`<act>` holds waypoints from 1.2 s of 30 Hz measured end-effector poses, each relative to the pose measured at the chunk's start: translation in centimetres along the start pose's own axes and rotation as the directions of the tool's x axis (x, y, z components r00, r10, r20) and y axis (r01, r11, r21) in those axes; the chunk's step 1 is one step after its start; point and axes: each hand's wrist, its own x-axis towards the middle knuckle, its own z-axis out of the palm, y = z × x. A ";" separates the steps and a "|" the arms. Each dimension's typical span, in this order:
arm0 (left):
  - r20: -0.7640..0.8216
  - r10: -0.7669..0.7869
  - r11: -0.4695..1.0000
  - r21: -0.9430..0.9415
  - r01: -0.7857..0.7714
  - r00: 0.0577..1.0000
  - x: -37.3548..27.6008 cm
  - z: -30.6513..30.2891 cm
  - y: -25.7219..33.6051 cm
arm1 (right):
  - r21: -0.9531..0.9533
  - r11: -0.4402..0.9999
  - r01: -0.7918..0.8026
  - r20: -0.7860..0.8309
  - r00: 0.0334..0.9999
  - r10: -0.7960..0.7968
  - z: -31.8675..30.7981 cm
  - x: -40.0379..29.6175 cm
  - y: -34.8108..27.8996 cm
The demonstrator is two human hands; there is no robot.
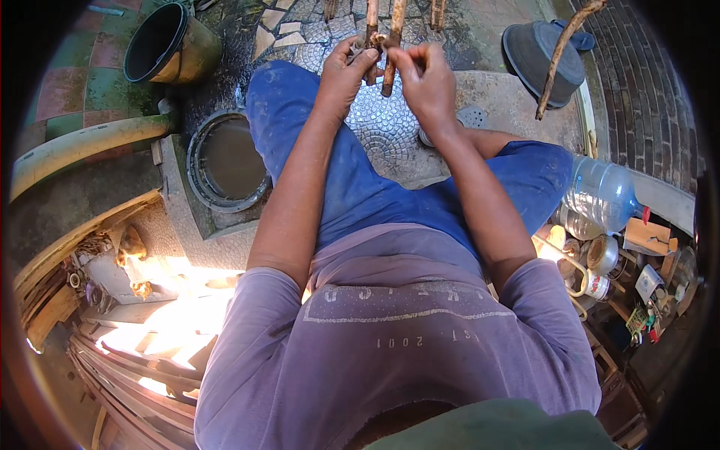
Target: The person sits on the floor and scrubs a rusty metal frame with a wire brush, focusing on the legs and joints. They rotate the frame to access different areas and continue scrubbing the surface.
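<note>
Two peeled wooden sticks, a left one (372,19) and a right one (397,22), run side by side from the top edge, with a pale crosspiece (378,39) between them. My left hand (344,70) grips the left stick near that joint, thumb on top, with a crumpled greyish scrap (355,49) among its fingers. Close against the right stick, my right hand (427,76) has its fingers curled and pinched. Blur hides whether something small sits in its fingertips. Both sticks' lower ends show between my hands, above the mosaic-patterned floor (382,124).
Left stand a bucket (197,50), a round tub of murky water (230,160) and a thick pipe (90,143). Right are an upturned dark basin (548,67), a bent branch (565,53) and a large water bottle (602,194). Broken tile pieces (273,34) lie ahead; planks (140,388) lie lower left.
</note>
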 end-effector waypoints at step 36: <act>-0.022 0.015 0.997 0.076 -0.013 1.000 -0.8 0.7 1.2 | 0.370 0.929 0.010 -0.084 0.996 0.022 1.4 3.6 1.4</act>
